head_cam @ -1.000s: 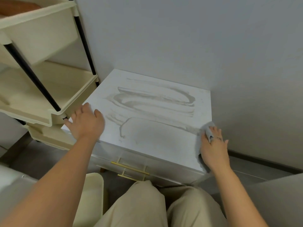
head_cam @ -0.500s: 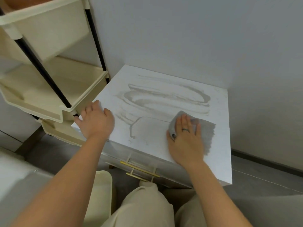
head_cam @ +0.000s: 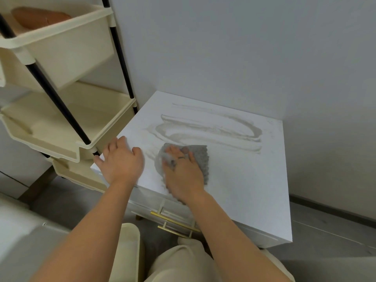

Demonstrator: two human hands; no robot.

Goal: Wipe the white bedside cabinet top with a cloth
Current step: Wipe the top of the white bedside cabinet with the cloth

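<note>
Grey knobbly cloth (head_cam: 200,155) under the fingers (head_cam: 175,151) of the right hand (head_cam: 183,171): spread fairly wide and pressed flat, with a fold tucked up between two of them. Held the cloth by that tuck and by pressure, not by a fist. Wore a dark ring (head_cam: 181,157) on one finger. Lay on the near-left part of the cabinet top (head_cam: 244,180), cloth showing beyond the fingertips and to their right.

Just left of those fingers, apart from the cloth: the left hand (head_cam: 122,161), empty, fingers loosely open, resting over the near-left corner as a brace.

Looked like mid-wipe, with much left to do. Beyond the fingertips, toward the wall (head_cam: 244,58), looping beige-grey smears (head_cam: 213,131) across the far half of the top; a fainter streak just left of the cloth. To the right of the fingers, clean-looking white.

Next move, by judgement: push the cloth away over those smears with firm, even pressure, in overlapping passes out to the far edge, probably with a fresh face of cloth so as not to drag dirt back.

Little in the way on the top itself. Further left, close against the cabinet's side, a cream shelf rack (head_cam: 67,119) on black poles, likely to crowd the left elbow. Below the wrists, brass drawer handles (head_cam: 175,222), clear of the work.
</note>
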